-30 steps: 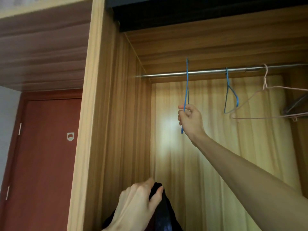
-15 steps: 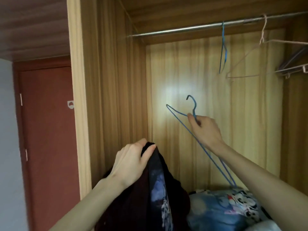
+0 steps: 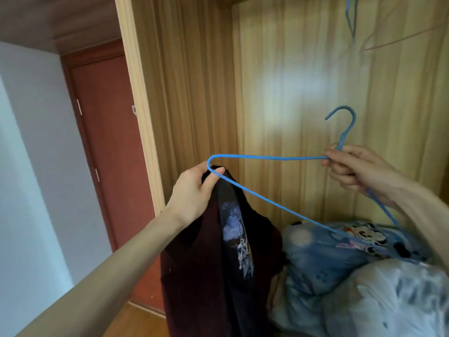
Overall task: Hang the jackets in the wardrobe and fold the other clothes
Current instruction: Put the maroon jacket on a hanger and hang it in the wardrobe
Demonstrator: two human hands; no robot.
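My left hand pinches the top of a dark maroon jacket with a printed inner panel, holding it up in front of the open wardrobe. My right hand grips the neck of a blue wire hanger, just below its hook. The hanger's left corner touches the jacket's top at my left thumb. The jacket hangs down out of the frame's bottom edge.
The wardrobe's wooden back panel fills the upper middle. Another blue hanger and a pale one hang at the top right. Folded blue cartoon bedding and a white quilt lie inside, lower right. A red door stands at left.
My right hand took the blue hanger off the rail and brought it down, turning it level. Its left corner now meets the jacket, which my left hand has raised.
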